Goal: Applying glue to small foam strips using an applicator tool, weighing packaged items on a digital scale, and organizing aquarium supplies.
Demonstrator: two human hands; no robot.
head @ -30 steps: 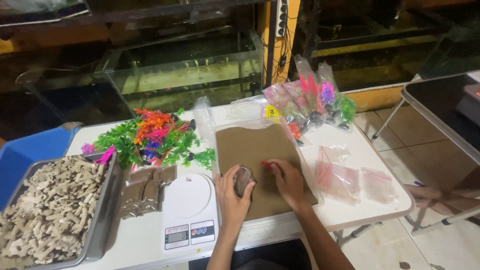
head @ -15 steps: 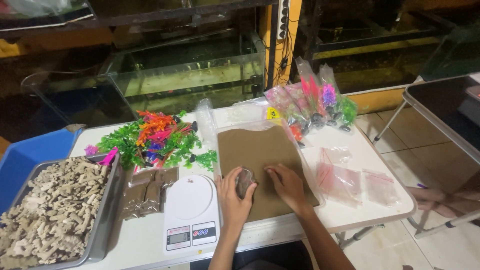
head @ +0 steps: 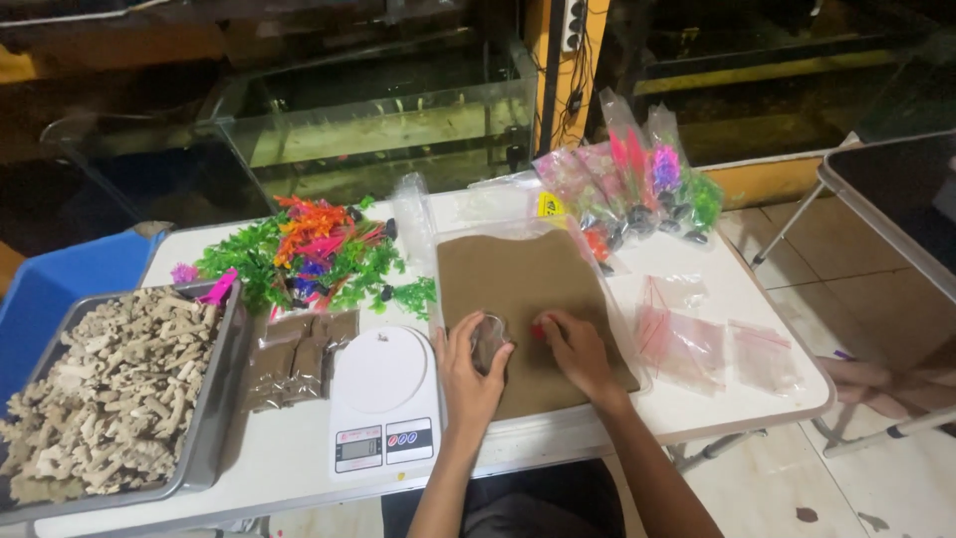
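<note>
A clear tray of brown sand (head: 518, 274) lies in the middle of the white table (head: 717, 289). My left hand (head: 466, 371) grips a small clear cup (head: 489, 340) resting on the sand at the tray's near left. My right hand (head: 578, 349) lies on the sand just right of the cup, its fingers pinching a small red piece (head: 539, 331). What the cup holds is hard to make out.
A white kitchen scale (head: 383, 394) stands left of the tray, with small brown sachets (head: 296, 351) beside it. A metal tray of pale coral pieces (head: 110, 394) sits at far left. Plastic plants (head: 299, 254), bagged plants (head: 637, 184) and small clear bags (head: 697, 334) lie around. Glass tanks stand behind.
Both hands stay on the sand with the cup; the right hand has shifted slightly toward the cup. Little else differs.
</note>
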